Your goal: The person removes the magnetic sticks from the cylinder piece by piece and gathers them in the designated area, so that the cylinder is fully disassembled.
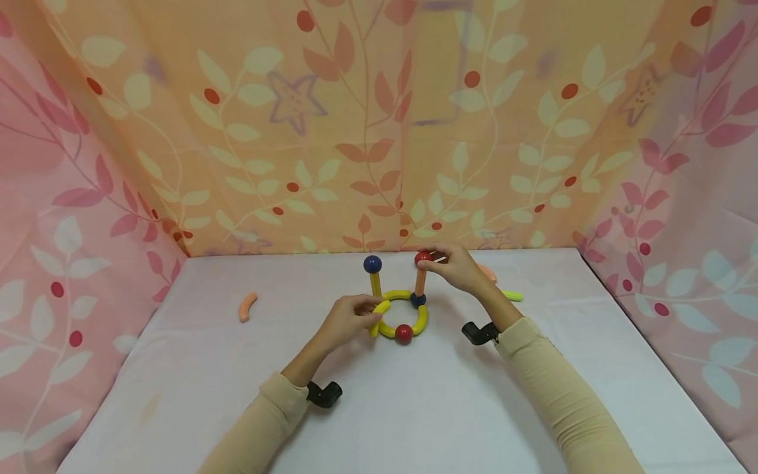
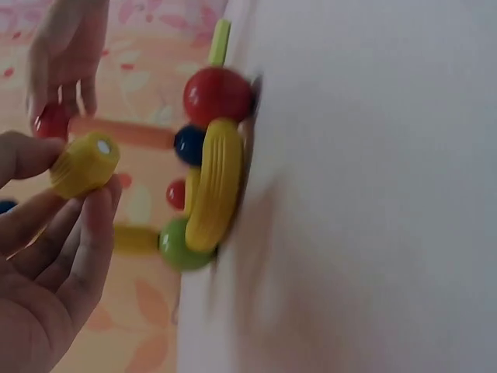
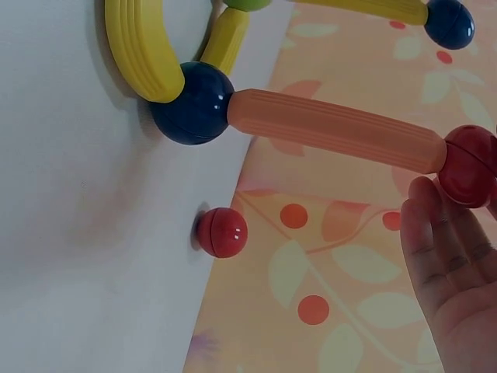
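A ring of yellow curved rods (image 1: 422,320) lies on the table, joined by balls: a red ball (image 1: 404,334) in front, a dark blue ball (image 1: 418,299) at right and a green ball (image 2: 185,245). An orange rod (image 3: 338,130) rises from the dark blue ball, topped by another red ball (image 1: 422,258), which my right hand (image 1: 457,266) pinches by its fingertips. At left stands a yellow rod (image 1: 376,284) bearing a blue ball (image 1: 372,264). My left hand (image 1: 349,321) pinches a separate yellow curved rod (image 2: 85,165) at the ring's left side, its end facing the left wrist camera.
An orange curved rod (image 1: 247,307) lies on the left of the white table (image 1: 414,408). Beyond my right forearm are a light green rod (image 1: 512,296) and an orange piece (image 1: 487,272), partly hidden. A loose red ball (image 3: 223,232) rests behind the ring. Patterned curtains (image 1: 367,131) enclose the table.
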Motion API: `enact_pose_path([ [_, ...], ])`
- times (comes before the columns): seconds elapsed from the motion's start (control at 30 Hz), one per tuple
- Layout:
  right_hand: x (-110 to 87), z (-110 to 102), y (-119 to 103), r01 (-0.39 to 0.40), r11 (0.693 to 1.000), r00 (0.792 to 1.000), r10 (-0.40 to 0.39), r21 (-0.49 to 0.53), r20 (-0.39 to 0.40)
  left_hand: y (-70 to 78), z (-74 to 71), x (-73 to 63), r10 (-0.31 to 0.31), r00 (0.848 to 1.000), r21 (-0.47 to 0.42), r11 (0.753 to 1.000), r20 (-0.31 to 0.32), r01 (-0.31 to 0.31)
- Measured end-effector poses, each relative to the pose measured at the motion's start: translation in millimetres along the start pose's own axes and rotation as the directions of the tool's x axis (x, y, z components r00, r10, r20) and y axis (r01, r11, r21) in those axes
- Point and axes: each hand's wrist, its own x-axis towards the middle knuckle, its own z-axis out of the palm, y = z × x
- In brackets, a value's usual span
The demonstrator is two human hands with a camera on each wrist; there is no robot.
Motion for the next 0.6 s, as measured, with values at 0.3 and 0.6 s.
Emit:
enact_pose_path([
  [0.3, 0.7, 0, 0, -0.010, 1.000, 1.000, 0.010, -0.015, 0.002, -40.0, -50.1, 0.5, -0.139, 0.989, -0.087, 0.986, 0.054, 0.143],
  [0.6, -0.4, 0, -2, -0.028, 0.999, 1.000, 0.028, -0.016, -0.001, -66.0, -92.8, 0.9, -0.235, 0.970, -0.080, 0.970, -0.065, 0.229],
])
